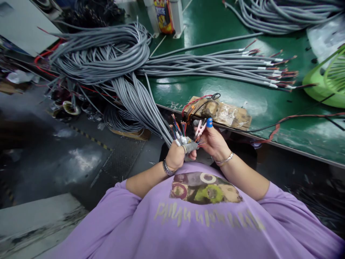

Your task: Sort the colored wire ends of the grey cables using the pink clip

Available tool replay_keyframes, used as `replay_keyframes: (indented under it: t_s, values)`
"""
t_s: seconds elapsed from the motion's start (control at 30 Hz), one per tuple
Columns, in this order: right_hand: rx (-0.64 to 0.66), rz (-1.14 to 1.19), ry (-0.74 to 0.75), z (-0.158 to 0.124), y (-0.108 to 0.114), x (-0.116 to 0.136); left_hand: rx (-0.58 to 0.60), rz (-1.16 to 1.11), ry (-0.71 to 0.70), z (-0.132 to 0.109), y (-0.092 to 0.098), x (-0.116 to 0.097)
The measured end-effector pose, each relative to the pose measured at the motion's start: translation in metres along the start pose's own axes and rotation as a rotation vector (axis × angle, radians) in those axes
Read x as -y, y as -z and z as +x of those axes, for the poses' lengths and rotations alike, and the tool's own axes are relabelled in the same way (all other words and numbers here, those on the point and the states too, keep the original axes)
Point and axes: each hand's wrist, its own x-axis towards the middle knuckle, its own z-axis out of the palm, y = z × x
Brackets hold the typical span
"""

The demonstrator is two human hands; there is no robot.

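My left hand [176, 156] is closed around the ends of several grey cables [161, 127], with grey wrapping on its fingers. Thin coloured inner wires [176, 124] with bare copper tips fan out above that fist. Close beside it, my right hand [214, 142] has its fingers bent around a small pink tool [199, 128]; its exact kind is hard to make out. A blue cover [209, 122] sits on the right thumb. Fine reddish wires [201, 144] show between the two hands, partly hidden by the fingers.
A big coil of grey cable [99, 54] lies on the green table [167, 90], its stripped ends spread rightward. At the table edge sits a worn wooden block [231, 115] with red and black leads. A green fan [330, 77] stands right; more cable [285, 16] lies behind.
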Motion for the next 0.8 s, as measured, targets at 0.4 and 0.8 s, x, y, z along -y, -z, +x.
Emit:
replay_keyframes:
  t_s: [0.4,0.8]
  values:
    - [-0.033,0.083,-0.090,-0.009,-0.004,0.002,0.003,0.062,-0.069,-0.008,0.004,0.003]
    - [0.042,-0.028,0.052,-0.008,0.008,0.000,-0.037,-0.009,-0.124,-0.007,0.003,0.008]
